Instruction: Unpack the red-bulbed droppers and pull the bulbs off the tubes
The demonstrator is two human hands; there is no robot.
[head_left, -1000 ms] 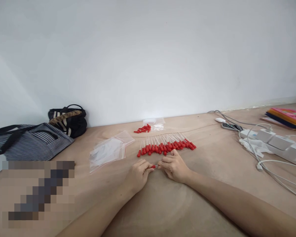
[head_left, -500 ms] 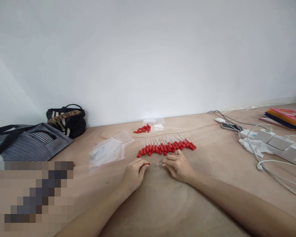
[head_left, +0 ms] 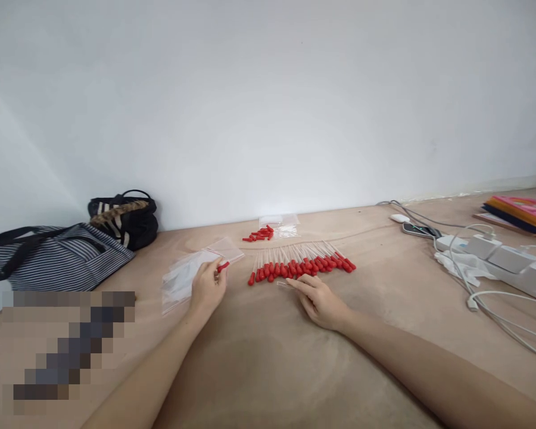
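Note:
A row of clear droppers with red bulbs [head_left: 301, 264] lies on the tan table. My left hand [head_left: 208, 285] pinches a loose red bulb [head_left: 223, 266] over the clear zip bags [head_left: 192, 269] at the left of the row. My right hand [head_left: 318, 298] rests on the table just in front of the row, fingers closed on a thin clear tube [head_left: 284, 284]. A small heap of loose red bulbs [head_left: 259, 233] lies farther back beside more small bags [head_left: 281, 225].
A striped bag [head_left: 56, 255] and a black bag [head_left: 125, 219] sit at the left by the wall. At the right are a phone [head_left: 417, 229], a power strip with chargers and white cables [head_left: 495, 256], and stacked coloured sheets [head_left: 520, 211]. A blurred patch [head_left: 69, 348] covers the near left.
My hands pulled the red bulb off the clear tube. The left hand then carried the bulb left to the zip bags, and the right hand moved the tube up toward the row.

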